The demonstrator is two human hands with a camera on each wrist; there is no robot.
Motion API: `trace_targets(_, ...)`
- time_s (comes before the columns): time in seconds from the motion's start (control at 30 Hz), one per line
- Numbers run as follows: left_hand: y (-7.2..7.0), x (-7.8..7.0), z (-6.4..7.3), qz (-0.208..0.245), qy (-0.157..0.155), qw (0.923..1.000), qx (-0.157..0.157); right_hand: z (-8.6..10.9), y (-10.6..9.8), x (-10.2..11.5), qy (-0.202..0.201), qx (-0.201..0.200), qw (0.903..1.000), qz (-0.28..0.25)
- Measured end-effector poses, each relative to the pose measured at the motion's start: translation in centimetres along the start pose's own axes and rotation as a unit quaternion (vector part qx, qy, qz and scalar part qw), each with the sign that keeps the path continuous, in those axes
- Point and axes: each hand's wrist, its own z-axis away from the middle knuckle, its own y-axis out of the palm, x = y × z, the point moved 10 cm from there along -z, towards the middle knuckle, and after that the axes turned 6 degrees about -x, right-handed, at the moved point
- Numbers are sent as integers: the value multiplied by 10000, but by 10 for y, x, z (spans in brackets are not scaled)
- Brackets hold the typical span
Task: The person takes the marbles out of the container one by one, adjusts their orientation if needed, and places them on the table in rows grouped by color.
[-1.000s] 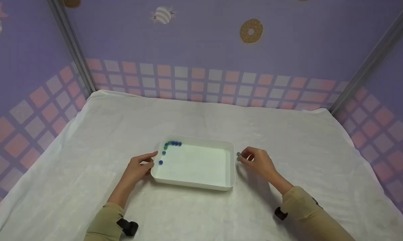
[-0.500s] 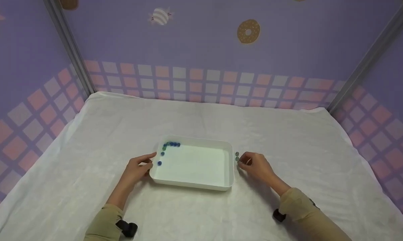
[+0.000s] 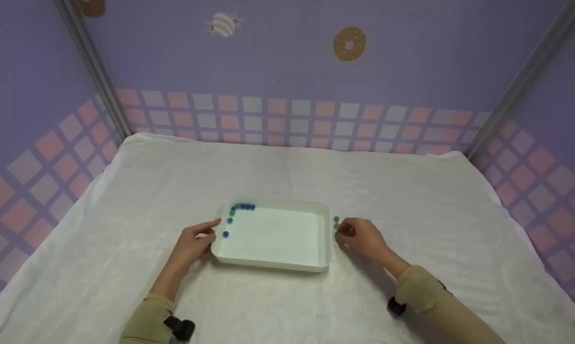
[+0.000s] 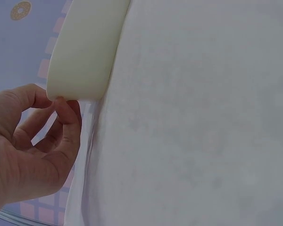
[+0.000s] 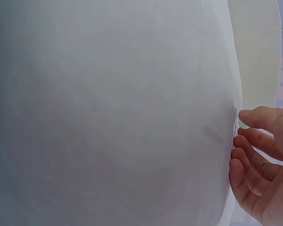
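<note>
A white rectangular tray (image 3: pixel 277 239) sits on the cloth. Inside, several blue and green glass marbles line its far left corner, with a blue marble (image 3: pixel 225 234) by itself along the left wall. My left hand (image 3: pixel 194 241) holds the tray's left end, thumb and forefinger at the wall; the left wrist view shows the thumb tip against the tray wall (image 4: pixel 85 52). Outside the right wall, my right hand (image 3: pixel 363 236) pinches a pale green marble (image 5: pixel 244 125) between thumb and forefinger, close over the cloth. Just beyond its fingertips are two green marbles, one a green marble (image 3: pixel 336 219), in a short row.
A white cloth (image 3: pixel 277 167) covers the table. Purple wall panels (image 3: pixel 277 57) with pink and white checks enclose the back and both sides, joined by grey corner posts (image 3: pixel 93 67). Beige sleeves carry black wrist cameras (image 3: pixel 396 306).
My right hand has moved slightly nearer along the tray's right side; two green marbles now show beyond its fingers. The left hand stays at the tray. The head view has shifted a little.
</note>
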Motion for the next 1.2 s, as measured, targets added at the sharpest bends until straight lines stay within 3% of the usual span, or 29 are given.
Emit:
trace_targets(0.53,0,0,0,26,-61,10000,-32,-1,-1,3,-89,-97,9998,125)
trace_targets(1.2,0,0,1,95,-43,9999,15,1,1,-2,89,-23,9999,-89)
